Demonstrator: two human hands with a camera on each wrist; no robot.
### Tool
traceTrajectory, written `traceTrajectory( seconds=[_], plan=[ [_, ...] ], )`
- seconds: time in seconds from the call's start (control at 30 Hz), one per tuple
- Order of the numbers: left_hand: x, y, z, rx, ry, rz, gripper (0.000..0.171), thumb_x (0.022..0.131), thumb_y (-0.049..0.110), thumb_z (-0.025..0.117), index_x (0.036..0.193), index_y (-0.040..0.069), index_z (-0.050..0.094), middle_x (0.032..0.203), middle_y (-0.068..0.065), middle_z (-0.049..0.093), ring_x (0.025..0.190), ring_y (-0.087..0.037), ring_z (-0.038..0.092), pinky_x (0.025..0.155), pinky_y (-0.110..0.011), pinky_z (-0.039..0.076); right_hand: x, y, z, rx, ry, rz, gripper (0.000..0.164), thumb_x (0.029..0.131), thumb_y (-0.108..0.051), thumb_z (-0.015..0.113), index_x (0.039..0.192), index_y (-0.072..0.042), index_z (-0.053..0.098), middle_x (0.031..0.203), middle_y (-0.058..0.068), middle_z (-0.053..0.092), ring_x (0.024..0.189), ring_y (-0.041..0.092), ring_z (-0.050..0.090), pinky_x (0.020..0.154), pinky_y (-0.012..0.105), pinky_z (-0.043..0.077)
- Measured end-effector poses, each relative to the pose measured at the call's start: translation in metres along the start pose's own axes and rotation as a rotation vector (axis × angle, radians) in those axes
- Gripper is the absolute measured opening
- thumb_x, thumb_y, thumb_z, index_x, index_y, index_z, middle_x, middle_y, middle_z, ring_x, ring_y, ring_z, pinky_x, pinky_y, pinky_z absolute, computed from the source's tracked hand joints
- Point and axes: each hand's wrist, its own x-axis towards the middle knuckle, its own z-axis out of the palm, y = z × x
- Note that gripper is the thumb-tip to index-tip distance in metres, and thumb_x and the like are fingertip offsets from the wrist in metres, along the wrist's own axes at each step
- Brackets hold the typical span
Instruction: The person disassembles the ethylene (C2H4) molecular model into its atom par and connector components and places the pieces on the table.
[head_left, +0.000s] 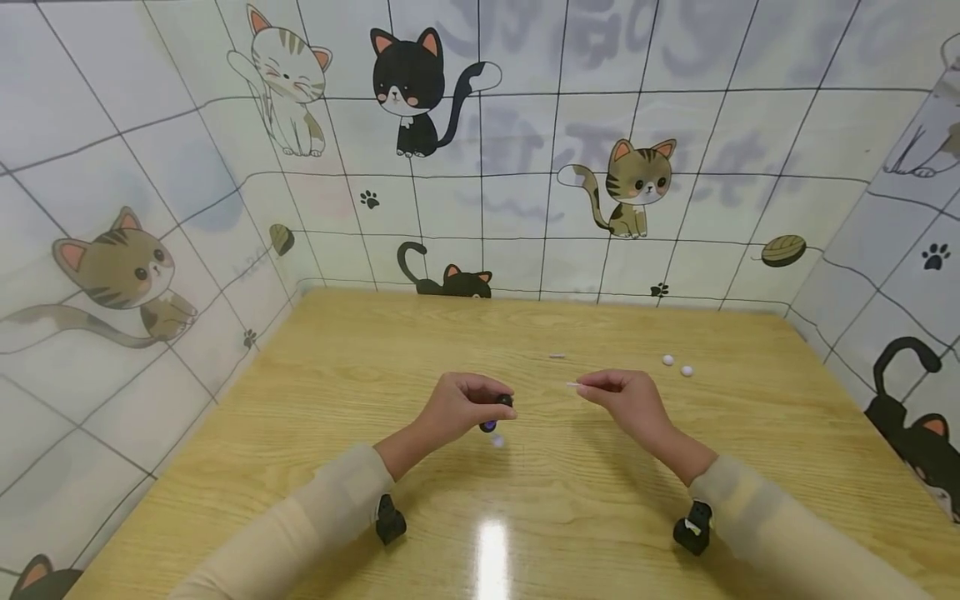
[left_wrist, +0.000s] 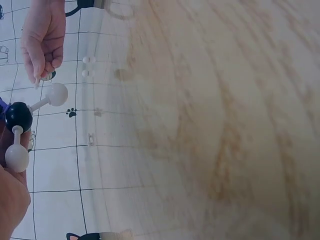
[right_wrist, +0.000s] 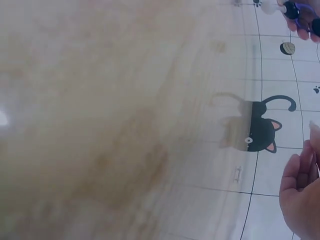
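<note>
My left hand (head_left: 461,404) grips a ball-and-stick molecule model (head_left: 504,401) above the table. Its black balls are joined by purple links. In the left wrist view, two white balls (left_wrist: 57,94) stand off one black ball (left_wrist: 18,117) on short white sticks. Across a gap to the right, my right hand (head_left: 626,398) pinches a thin white connector stick (head_left: 572,384) between thumb and fingertips, its tip pointing toward the model. The right wrist view has the right hand (right_wrist: 300,192) at its right edge and part of the model (right_wrist: 290,10) in the top corner.
On the wooden table (head_left: 375,342) lie a loose connector stick (head_left: 557,356) behind the hands and two white balls (head_left: 667,360) (head_left: 687,371) at the back right. Walls with a cat-print covering (head_left: 517,200) enclose the table at the back and both sides.
</note>
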Motion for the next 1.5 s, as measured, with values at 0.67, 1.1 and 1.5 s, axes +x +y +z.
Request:
traceTrajectory(
  seconds=[0.67, 1.1, 1.5],
  plan=[
    [0.001, -0.005, 0.003, 0.050, 0.010, 0.025, 0.023, 0.082, 0.012, 0.080, 0.101, 0.002, 0.072, 0.088, -0.006, 0.071, 0.078, -0.019, 0.070, 0.067, -0.034, 0.057, 0.048, 0.014, -0.003, -0.187, -0.114, 0.085, 0.026, 0.093, -0.021, 0.069, 0.112, -0.003, 0.072, 0.107, 0.012, 0.068, 0.099, 0.029, 0.062, 0.081, 0.043, 0.051],
    [0.002, 0.000, 0.005, 0.055, -0.033, 0.011, 0.023, 0.084, 0.016, 0.078, 0.106, 0.009, 0.073, 0.092, -0.003, 0.070, 0.084, -0.019, 0.069, 0.073, -0.035, 0.056, 0.073, 0.017, 0.000, -0.205, -0.111, 0.130, 0.023, 0.091, -0.017, 0.070, 0.109, -0.001, 0.073, 0.111, 0.016, 0.067, 0.102, 0.032, 0.061, 0.082, 0.041, 0.051],
    [0.001, -0.005, 0.002, 0.032, -0.049, 0.022, 0.026, 0.083, 0.014, 0.079, 0.106, 0.005, 0.069, 0.094, -0.004, 0.069, 0.087, -0.021, 0.069, 0.074, -0.034, 0.056, 0.087, 0.023, 0.007, -0.231, -0.098, 0.169, 0.019, 0.089, -0.016, 0.073, 0.102, -0.003, 0.074, 0.105, 0.013, 0.068, 0.096, 0.028, 0.059, 0.078, 0.037, 0.049]
  ],
)
